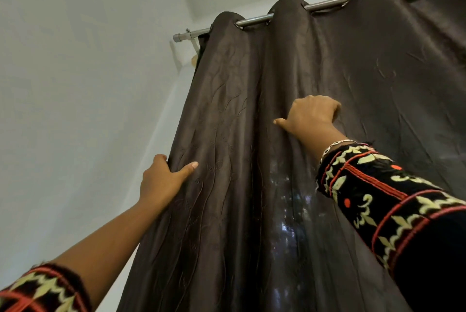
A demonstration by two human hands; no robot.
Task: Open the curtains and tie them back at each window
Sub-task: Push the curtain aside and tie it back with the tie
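Clasping the edge of the curtain [378,72], the left grip [164,175] curls closed around it; the right grip [312,117], higher up, clutches a fold beneath the rod [325,4].

Dark brown eyelet curtain [315,64]: runs out past the right and bottom edges; hem not seen. Brushed steel rod [325,4]: hidden behind each fold between eyelets, cut off at top right. White wall bracket [194,43]: part-covered by the curtain's left edge. Small pale knob [194,59] below it is too small to identify.

Left grip [161,178]: fingers pass behind the curtain's left edge, out of sight; thumb alone on the front. Right grip [311,115]: fingertips buried in a fold.

Black patterned sleeves [390,208]: both cut by the frame. Faint light patches low centre, blurred; whatever lies behind is not discernible.
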